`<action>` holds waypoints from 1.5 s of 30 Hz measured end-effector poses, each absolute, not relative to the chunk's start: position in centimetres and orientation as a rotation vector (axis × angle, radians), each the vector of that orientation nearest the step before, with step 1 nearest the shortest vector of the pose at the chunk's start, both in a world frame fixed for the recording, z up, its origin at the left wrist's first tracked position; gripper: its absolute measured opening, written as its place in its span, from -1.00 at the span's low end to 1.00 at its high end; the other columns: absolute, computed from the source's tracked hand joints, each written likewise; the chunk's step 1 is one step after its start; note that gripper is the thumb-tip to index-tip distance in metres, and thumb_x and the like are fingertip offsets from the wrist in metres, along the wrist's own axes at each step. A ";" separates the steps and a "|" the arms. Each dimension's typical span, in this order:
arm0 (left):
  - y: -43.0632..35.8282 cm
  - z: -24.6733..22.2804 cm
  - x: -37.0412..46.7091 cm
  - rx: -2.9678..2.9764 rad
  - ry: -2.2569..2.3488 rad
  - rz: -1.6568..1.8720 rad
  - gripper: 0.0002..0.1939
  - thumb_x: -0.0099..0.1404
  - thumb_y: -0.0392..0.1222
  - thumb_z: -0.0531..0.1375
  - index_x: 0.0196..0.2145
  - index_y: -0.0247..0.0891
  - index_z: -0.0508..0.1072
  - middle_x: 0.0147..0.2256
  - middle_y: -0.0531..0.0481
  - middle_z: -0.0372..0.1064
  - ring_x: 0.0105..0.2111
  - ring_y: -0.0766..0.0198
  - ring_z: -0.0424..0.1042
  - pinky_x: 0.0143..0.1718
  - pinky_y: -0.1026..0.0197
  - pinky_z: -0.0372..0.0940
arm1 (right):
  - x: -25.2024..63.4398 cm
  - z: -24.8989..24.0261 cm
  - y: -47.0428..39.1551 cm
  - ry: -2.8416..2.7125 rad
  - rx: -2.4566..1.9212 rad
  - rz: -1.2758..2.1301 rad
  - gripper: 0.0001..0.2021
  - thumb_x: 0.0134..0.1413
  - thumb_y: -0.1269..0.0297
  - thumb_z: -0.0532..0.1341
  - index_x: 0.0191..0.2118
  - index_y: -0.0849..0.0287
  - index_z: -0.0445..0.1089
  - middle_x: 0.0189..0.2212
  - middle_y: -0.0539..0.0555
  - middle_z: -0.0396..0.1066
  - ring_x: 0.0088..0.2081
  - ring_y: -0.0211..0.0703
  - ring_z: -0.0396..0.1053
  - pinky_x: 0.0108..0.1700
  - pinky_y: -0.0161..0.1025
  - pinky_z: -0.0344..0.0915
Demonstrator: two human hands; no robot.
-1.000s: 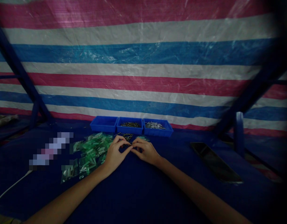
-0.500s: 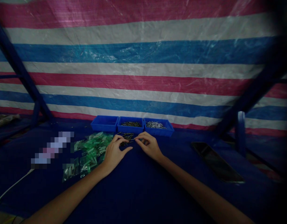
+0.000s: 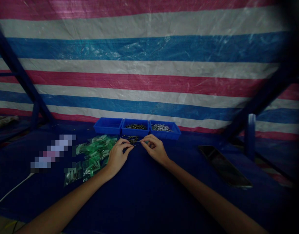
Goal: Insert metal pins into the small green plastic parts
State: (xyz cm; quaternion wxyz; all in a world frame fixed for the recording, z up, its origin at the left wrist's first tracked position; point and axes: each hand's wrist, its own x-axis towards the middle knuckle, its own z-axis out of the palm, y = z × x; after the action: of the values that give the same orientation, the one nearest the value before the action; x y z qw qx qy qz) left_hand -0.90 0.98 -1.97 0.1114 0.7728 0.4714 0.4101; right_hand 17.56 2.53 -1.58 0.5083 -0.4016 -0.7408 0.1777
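Note:
My right hand (image 3: 155,149) pinches a thin metal pin (image 3: 138,141) between thumb and fingertips, its free end pointing left. Facing it, my left hand (image 3: 118,154) is closed, thumb against forefinger; whatever is between those tips is too small to make out. Just beyond both hands lies a loose pile of thin, dark brassy metal pins (image 3: 132,139) on the blue table (image 3: 149,195). Beside my left hand is a heap of small clear and green plastic bags (image 3: 97,149), some with thin pieces inside.
Three blue bins stand in a row at the back: an empty left bin (image 3: 108,126), a middle bin (image 3: 135,132) of dark pins, a right bin (image 3: 165,135) of silvery ones. A phone (image 3: 224,166) lies right. A white cable (image 3: 13,191) runs left. Striped sheeting (image 3: 149,84) hangs behind.
My left thumb has closed up to the forefinger from a spread position. The right hand keeps its pinch on the pin. The whole view has shifted slightly.

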 end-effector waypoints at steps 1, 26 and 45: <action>0.9 -1.9 -0.9 2.270 1.382 1.211 -0.82 0.20 -0.21 0.09 -0.37 -0.17 0.51 -0.29 -0.01 0.34 -0.29 0.25 0.36 -0.19 0.15 0.26 | 17.6 -1.6 2.5 -1.790 -0.964 0.428 -0.83 0.00 0.22 0.17 -0.39 0.18 0.44 -0.38 0.09 0.34 -0.61 -0.40 0.18 -0.62 -0.40 0.15; 0.8 -1.4 -0.4 2.126 1.335 1.396 -0.86 0.08 -0.11 0.22 -0.43 -0.21 0.49 -0.33 -0.01 0.27 -0.44 0.34 0.31 -0.42 0.25 0.27 | 17.8 -1.8 2.1 -2.008 -0.883 0.428 -0.84 0.04 0.25 0.13 -0.34 0.15 0.43 -0.32 0.08 0.32 -0.58 -0.41 0.19 -0.56 -0.38 0.19; 0.6 -1.7 -0.2 2.222 1.341 1.304 -0.84 0.10 -0.14 0.18 -0.34 -0.20 0.45 -0.32 -0.01 0.27 -0.43 0.33 0.31 -0.38 0.24 0.26 | 17.8 -1.9 3.2 -1.781 -0.885 0.699 -0.80 -0.08 0.16 0.22 -0.39 0.17 0.49 -0.40 0.06 0.33 -0.62 -0.43 0.17 -0.65 -0.43 0.13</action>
State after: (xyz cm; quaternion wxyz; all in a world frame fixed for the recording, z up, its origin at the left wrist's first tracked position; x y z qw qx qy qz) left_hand -0.20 0.59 -1.71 0.1181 0.7597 0.4584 0.4459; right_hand 17.82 3.20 -1.94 0.4941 -0.3651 -0.7344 0.2884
